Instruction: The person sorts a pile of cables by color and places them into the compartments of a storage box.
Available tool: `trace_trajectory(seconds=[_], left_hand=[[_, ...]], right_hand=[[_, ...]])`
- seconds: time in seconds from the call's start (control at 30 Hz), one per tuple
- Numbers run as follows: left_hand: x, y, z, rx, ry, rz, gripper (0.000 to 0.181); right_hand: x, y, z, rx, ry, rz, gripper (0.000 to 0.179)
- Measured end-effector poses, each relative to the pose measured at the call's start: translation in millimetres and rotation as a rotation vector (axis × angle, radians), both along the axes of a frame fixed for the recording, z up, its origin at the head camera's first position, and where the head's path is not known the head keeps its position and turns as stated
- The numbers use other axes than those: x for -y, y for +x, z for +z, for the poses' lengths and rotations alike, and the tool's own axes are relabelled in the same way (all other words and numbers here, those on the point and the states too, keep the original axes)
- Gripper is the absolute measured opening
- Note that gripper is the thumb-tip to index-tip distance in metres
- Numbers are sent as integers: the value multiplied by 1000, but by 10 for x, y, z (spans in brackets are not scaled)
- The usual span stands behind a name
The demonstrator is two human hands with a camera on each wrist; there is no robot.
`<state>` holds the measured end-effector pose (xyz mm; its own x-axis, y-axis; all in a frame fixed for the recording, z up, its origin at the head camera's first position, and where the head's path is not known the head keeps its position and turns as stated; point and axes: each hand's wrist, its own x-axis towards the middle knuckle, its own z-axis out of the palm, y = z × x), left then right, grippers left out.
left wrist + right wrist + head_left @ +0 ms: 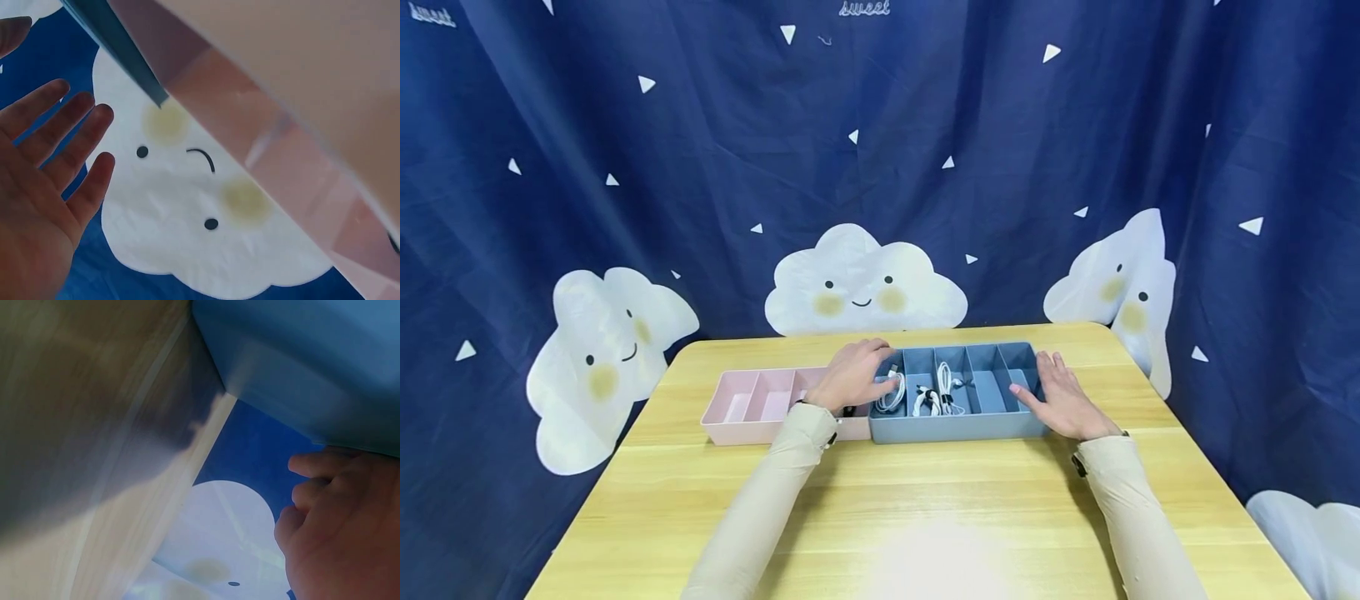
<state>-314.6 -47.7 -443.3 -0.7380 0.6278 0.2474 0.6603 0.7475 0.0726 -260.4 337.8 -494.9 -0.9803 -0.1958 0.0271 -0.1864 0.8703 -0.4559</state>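
A blue compartment organizer box [958, 429] stands on the table, its left end against a pink organizer box [741, 433]. Over the seam between them is my left hand [850, 379], fingers spread and fairly straight, thumb above the blue box's left compartment. It covers part of the pink box. My right hand [1067, 404] is at the blue box's right end, thumb over the rim and fingers along the outer side; firm contact cannot be made out. Coiled white cables [891, 402] lie in the blue box's left compartments, some with black ties. Something dark shows in the pink box beneath my left wrist.
Both boxes stand toward the back of the light wooden table [925, 500]. Behind it hangs a dark blue curtain [715, 167] printed with white clouds and triangles. Two of the pink box's left compartments and the blue box's right ones show bare floors.
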Motion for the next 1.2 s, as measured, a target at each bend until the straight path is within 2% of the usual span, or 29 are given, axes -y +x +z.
trace_trajectory(seconds=[0.17,0.4,0.7,0.97,1.1,1.2], left_hand=[[205,90,22,-32,43,4,55],[573,330,9,-96,74,21,52],[892,625,47,-93,119,64,53],[1157,785,38,-96,139,72,54],[1315,866,20,-101,149,95,49],[1437,947,4,-79,146,114,48]], right_hand=[[-4,8,8,2,13,-5,100],[36,5,17,14,33,-4,101],[32,17,41,-3,56,-15,101],[33,21,27,-3,69,-20,101],[29,23,35,0,70,-25,101],[25,27,34,3,68,-25,101]])
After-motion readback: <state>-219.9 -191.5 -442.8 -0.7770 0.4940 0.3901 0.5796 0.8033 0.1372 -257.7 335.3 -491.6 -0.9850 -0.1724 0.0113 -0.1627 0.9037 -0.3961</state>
